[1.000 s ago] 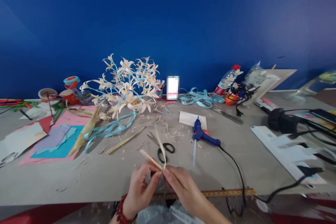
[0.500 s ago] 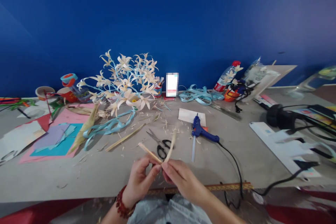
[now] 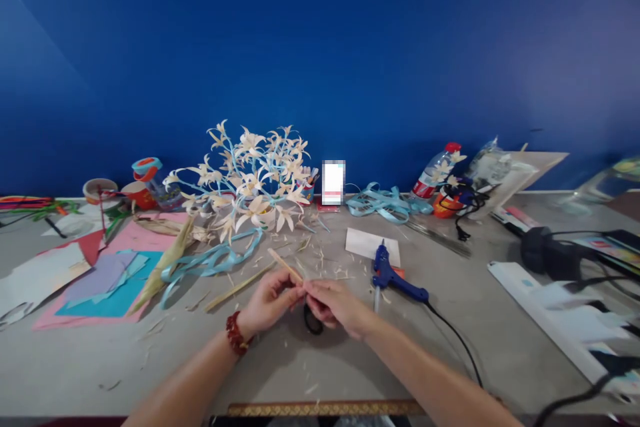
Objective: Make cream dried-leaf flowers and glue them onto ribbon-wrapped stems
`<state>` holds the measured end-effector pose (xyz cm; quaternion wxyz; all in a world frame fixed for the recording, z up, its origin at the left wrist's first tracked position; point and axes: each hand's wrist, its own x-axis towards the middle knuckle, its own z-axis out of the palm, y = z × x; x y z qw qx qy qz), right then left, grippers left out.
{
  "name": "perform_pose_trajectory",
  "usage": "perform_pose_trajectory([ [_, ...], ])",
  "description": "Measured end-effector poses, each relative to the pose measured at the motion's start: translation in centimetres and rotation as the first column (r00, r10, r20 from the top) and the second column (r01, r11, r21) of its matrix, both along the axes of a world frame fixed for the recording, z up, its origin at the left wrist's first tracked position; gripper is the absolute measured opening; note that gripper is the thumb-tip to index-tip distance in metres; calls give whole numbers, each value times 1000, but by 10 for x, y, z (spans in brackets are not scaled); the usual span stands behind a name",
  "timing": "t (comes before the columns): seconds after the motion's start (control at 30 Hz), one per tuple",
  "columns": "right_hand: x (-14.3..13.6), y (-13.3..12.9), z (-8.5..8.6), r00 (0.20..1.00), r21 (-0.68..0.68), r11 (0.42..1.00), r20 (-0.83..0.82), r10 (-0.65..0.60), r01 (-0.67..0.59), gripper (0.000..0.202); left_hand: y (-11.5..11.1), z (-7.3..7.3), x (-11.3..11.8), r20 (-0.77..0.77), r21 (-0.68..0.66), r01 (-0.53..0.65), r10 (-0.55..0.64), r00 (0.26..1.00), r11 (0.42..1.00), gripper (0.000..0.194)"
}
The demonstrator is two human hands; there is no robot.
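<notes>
My left hand is closed, its thumb and fingers pinching a narrow pale husk strip that sticks up to the left. My right hand meets it, with fingertips pinched at the strip's lower end; whatever part lies inside those fingers is hidden. Beneath the hands rest the scissors, of which a black handle loop shows. To the right lies a blue glue gun across a white card. Light blue ribbon and a dry stalk are left of my hands.
Husk flowers on blue stems stand at the back, beside a phone-like bright screen. Coloured paper and a large husk lie left. A power strip, cables and a bottle are on the right.
Both hands have moved forward, now over the scissors. The second pale strip piece, which stood up at the right hand, no longer shows. The view has tilted up somewhat.
</notes>
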<state>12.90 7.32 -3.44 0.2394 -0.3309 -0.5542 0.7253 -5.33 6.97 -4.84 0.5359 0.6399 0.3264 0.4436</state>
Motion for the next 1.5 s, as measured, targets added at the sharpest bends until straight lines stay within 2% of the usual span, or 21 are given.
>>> perform_pose_trajectory([
  [0.07,1,-2,-1,995,-149,986,-73,61,-72,54,-2,-6,-2,38,-22,42,-41,998,999,20],
  [0.17,5,-3,-3,964,-361,909,-230,132,-210,50,-4,-5,-7,-5,57,84,-84,996,995,16],
  [0.3,8,0,-10,913,-435,833,-362,186,-342,49,2,3,-13,-97,203,123,-105,990,971,11],
  [0.4,8,1,-13,881,-429,810,-425,209,-399,48,5,5,-16,-89,206,149,-133,987,967,11],
  [0.47,7,1,-12,871,-410,819,-447,203,-401,48,5,3,-18,-83,184,155,-141,986,971,12],
  [0.53,7,1,-9,889,-382,856,-423,174,-349,49,6,0,-20,-85,158,132,-119,989,979,15],
  [0.6,8,1,-6,932,-325,915,-342,124,-241,49,6,-3,-21,-86,133,96,-85,993,986,17],
  [0.7,8,1,-2,982,-161,985,-186,35,-66,52,5,-4,-17,-68,128,68,-59,996,989,22],
  [0.77,7,1,-2,996,-30,1000,-93,-10,7,54,3,-3,-12,-60,163,47,-37,997,985,28],
  [0.87,4,0,-3,999,89,995,-15,-43,44,57,2,1,-7,-104,214,-14,37,994,977,20],
  [0.93,4,-1,-4,999,71,997,-11,-42,42,58,1,4,-5,-162,242,-24,65,985,970,16],
  [1.1,4,-4,-4,997,-124,992,-74,0,-9,55,-2,9,-7,-258,387,32,75,963,921,10],
  [1.27,6,-5,-1,987,-226,972,-160,29,-65,52,-2,9,-10,-284,477,14,139,949,879,12],
  [1.4,8,-4,0,989,-172,983,-144,43,-68,53,-4,10,-8,-245,438,1,118,962,899,10],
  [1.5,8,-2,0,999,12,1000,-32,-2,3,57,-5,12,-4,-204,390,-10,97,974,921,9],
])
